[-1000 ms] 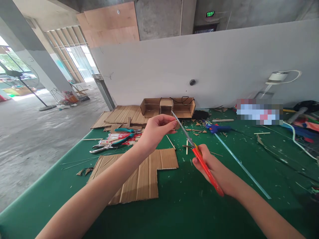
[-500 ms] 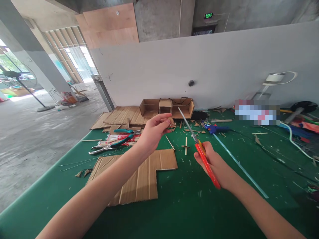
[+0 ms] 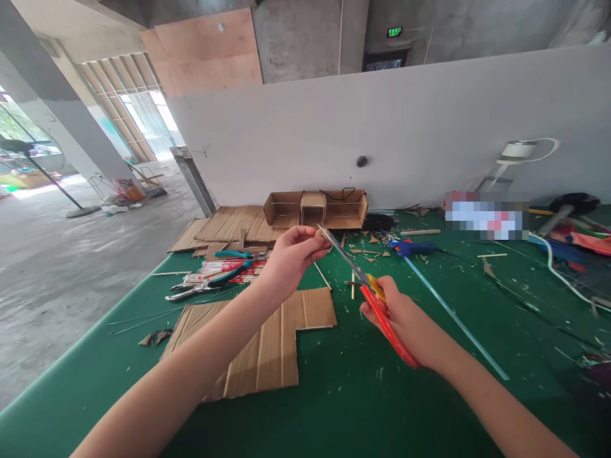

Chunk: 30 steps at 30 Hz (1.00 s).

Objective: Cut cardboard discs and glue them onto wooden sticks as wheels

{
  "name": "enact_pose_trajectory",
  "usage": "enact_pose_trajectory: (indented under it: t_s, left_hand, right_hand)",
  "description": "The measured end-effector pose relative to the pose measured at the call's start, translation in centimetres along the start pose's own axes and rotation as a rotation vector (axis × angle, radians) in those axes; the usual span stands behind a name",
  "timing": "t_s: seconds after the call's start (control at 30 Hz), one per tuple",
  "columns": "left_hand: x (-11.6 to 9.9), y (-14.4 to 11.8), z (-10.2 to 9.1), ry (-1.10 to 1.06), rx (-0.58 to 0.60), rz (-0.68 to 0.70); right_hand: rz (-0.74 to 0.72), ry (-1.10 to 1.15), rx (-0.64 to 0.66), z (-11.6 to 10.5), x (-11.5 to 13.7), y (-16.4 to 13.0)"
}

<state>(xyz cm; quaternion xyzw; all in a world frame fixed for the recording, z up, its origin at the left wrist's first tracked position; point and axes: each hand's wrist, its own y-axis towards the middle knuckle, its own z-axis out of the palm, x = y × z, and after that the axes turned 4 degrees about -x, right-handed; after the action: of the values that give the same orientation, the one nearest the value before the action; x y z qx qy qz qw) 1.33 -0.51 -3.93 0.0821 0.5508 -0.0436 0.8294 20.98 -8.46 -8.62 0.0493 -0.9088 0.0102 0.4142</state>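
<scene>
My right hand grips red-handled scissors, blades pointing up and left. The blade tips meet a small cardboard piece pinched between the fingers of my left hand, held above the green table. Below my left forearm a notched sheet of corrugated cardboard lies flat on the table.
Pliers and a bundle of sticks lie at the left. An open cardboard box structure stands at the back by the white wall. A blue glue gun, a long clear rod, scraps and cables lie to the right.
The scissors swung away from the piece half a second ago, then came back to it. My left hand has stayed roughly in place, holding the piece.
</scene>
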Motion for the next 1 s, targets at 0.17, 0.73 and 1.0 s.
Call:
enact_pose_trajectory:
  t_s: [0.17, 0.73, 1.0]
  left_hand:
    - [0.2, -0.1, 0.2, 0.056, 0.037, 0.013]
    - [0.4, -0.1, 0.0, 0.406, 0.076, 0.004]
    - [2.2, 0.3, -0.7, 0.635, 0.265, 0.107]
  right_hand:
    - [-0.001, -0.037, 0.008, 0.1, -0.2, 0.1]
    - [0.285, -0.718, -0.362, -3.0, -3.1, 2.4]
    - [0.356, -0.620, -0.304, -2.7, -5.3, 3.0]
